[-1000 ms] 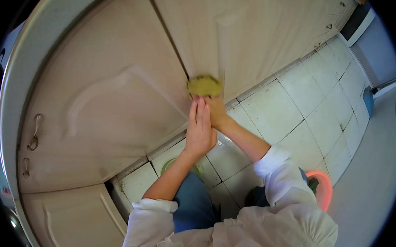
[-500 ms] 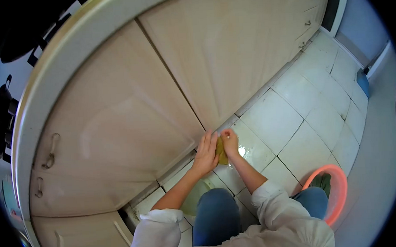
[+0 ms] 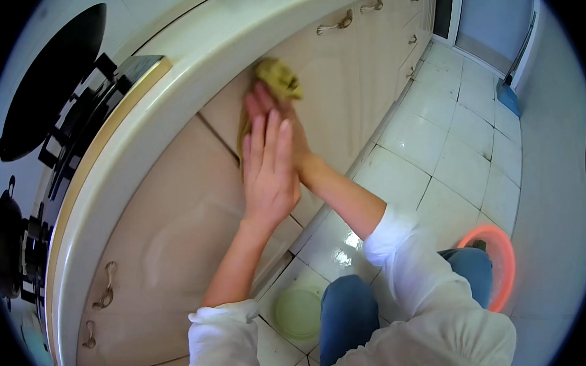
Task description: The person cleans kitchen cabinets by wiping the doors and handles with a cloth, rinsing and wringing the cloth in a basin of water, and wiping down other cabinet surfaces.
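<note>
A yellow-green cloth (image 3: 277,80) is bunched against the upper part of a beige cabinet door (image 3: 325,108), just under the countertop. My right hand (image 3: 295,133) presses this cloth to the door, its fingers partly blurred and overlapped by my other hand. Stretched out flat, my left hand (image 3: 269,177) lies over the right one, fingers together and pointing up toward the cloth. A strip of the cloth shows along the left side of both hands. What lies under the palms is hidden.
The pale countertop edge (image 3: 187,62) curves above the doors, with a black wok (image 3: 56,83) and a gas stove at left. A pale green basin (image 3: 298,313) stands on the tiled floor near my knee. An orange-pink basin (image 3: 503,265) is at right; a blue dustpan (image 3: 508,97) stands farther back.
Both hands have moved up with the cloth, from the bottom of the cabinet doors to near the countertop. My left hand now overlaps the right. The view has shifted, showing more stove and basin.
</note>
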